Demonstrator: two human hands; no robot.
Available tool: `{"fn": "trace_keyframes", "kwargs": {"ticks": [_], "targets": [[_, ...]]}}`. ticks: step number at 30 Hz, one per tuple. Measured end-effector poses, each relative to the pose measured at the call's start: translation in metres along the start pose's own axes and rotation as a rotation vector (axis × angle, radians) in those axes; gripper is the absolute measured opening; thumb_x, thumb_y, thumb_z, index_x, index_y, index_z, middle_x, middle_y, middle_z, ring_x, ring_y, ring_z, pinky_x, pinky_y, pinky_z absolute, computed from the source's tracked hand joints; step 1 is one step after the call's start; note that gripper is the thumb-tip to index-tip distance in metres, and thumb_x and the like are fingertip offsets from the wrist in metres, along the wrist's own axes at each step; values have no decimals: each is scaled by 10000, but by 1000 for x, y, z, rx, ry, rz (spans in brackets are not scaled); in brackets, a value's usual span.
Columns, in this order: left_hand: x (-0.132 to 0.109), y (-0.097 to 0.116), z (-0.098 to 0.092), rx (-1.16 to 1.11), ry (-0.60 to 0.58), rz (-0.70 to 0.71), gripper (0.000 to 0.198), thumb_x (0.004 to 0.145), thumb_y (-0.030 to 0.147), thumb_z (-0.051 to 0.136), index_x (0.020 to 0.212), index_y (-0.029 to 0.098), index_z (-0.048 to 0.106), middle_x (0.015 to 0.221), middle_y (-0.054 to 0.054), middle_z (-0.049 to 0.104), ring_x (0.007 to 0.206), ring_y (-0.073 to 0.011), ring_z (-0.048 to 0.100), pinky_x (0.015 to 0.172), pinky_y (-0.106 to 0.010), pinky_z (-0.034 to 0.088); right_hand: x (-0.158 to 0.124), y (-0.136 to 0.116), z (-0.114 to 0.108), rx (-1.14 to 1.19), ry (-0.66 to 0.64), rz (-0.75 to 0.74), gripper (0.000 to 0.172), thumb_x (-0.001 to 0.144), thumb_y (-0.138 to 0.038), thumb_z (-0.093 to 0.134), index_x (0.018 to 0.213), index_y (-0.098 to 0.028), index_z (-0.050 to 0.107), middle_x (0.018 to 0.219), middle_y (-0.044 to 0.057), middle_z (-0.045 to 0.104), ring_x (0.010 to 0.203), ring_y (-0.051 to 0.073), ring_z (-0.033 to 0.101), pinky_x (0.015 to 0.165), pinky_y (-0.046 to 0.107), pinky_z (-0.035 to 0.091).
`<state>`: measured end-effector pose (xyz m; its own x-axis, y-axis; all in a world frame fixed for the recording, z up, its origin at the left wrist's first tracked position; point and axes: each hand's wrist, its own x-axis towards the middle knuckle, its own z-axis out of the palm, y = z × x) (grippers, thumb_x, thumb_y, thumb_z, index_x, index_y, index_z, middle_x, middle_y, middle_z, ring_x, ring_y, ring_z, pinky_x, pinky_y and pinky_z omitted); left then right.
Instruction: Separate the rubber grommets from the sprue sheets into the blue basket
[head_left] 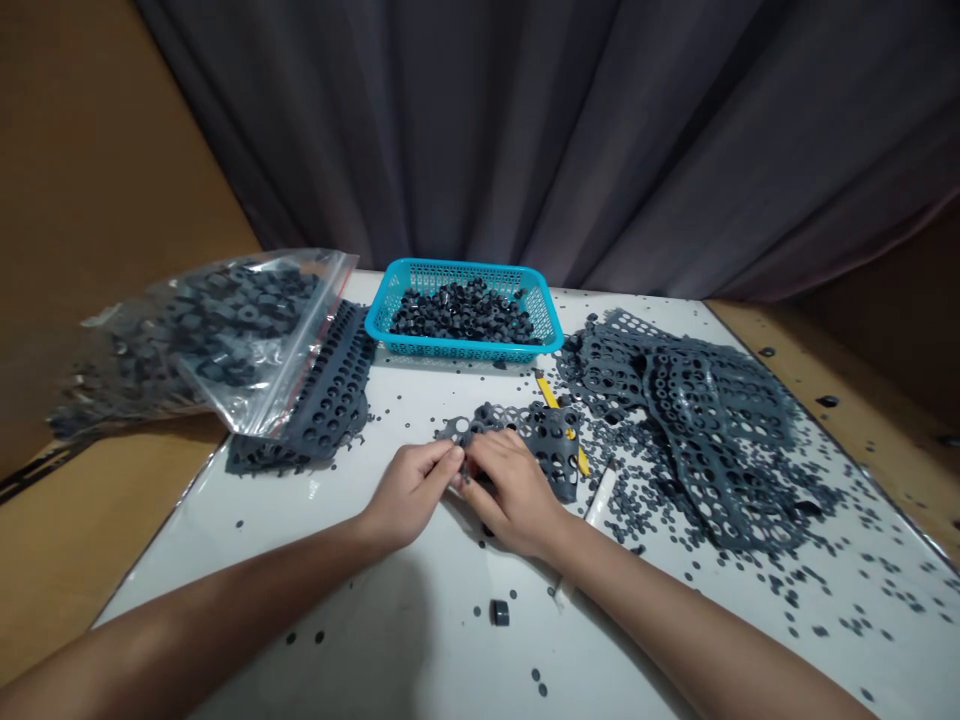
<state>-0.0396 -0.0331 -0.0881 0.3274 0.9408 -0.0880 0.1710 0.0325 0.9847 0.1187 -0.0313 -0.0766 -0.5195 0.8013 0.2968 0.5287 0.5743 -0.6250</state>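
Left hand and right hand pinch a perforated sheet; blue basket behind, scrap sheets crowd right, counter roomier front-left.

The head-worn camera looks forward and down over the white table.

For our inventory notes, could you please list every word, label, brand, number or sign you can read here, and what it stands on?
None: no text can be read anywhere in this view.
The zip bag, blue basket, yellow strip and gray perforated sheet show no legible markings; any tiny print would be too small or blurred.
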Motion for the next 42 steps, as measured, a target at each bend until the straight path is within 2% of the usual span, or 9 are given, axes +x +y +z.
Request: {"fn": "trace_keyframes", "kwargs": {"ticks": [3, 5, 10, 15, 26, 34, 42], "targets": [[0, -3, -1, -34, -4, -33, 397, 874, 463, 403, 598, 184, 348, 536, 56, 280, 484, -83, 238, 450, -235, 191, 0, 3, 0, 132, -5, 0, 230, 907, -242, 384, 686, -189, 418, 662, 2, 452, 660, 146, 394, 680, 311, 280], [2, -6, -2, -115, -48, -57, 397, 868, 478, 411, 608, 184, 354, 534, 63, 259, 475, -77, 214, 444, -234, 169, 1, 6, 0, 301, -14, 25, 257, 918, -269, 372, 679, -192, 424, 657, 0, 447, 668, 146, 403, 682, 305, 296], [7, -9, -6, -411, -187, -144, 414, 814, 526, 482, 624, 197, 317, 521, 96, 194, 432, -51, 134, 425, -216, 128, 3, 14, 4, 800, -84, 222, 291, 885, -411, 440, 707, -181, 456, 682, -9, 417, 664, 128, 394, 632, 261, 317], [8, -2, -8, -536, -238, -192, 419, 809, 488, 517, 608, 192, 299, 521, 99, 209, 418, -37, 136, 432, -214, 118, 3, 20, 12, 1099, -16, 381, 305, 803, -446, 561, 691, -173, 483, 647, -23, 405, 625, 117, 368, 602, 253, 287], [7, 0, -13, -658, -348, -255, 374, 854, 444, 446, 618, 167, 357, 543, 68, 273, 444, -49, 156, 467, -238, 99, 5, 21, 13, 1207, 21, 447, 275, 774, -410, 604, 681, -165, 518, 650, -21, 437, 631, 116, 391, 626, 256, 296], [8, -3, -13, -642, -342, -214, 361, 844, 431, 479, 625, 163, 378, 534, 73, 284, 433, -43, 170, 451, -228, 97, 3, 22, 13, 1131, 11, 394, 271, 792, -412, 583, 689, -169, 517, 659, -19, 432, 651, 120, 388, 625, 257, 290], [7, -9, -11, -459, -259, -157, 344, 866, 432, 475, 665, 172, 374, 536, 89, 227, 439, -42, 163, 443, -217, 120, 2, 22, 12, 1122, -36, 361, 264, 816, -405, 559, 718, -160, 543, 668, -9, 472, 662, 127, 438, 644, 269, 327]]}}
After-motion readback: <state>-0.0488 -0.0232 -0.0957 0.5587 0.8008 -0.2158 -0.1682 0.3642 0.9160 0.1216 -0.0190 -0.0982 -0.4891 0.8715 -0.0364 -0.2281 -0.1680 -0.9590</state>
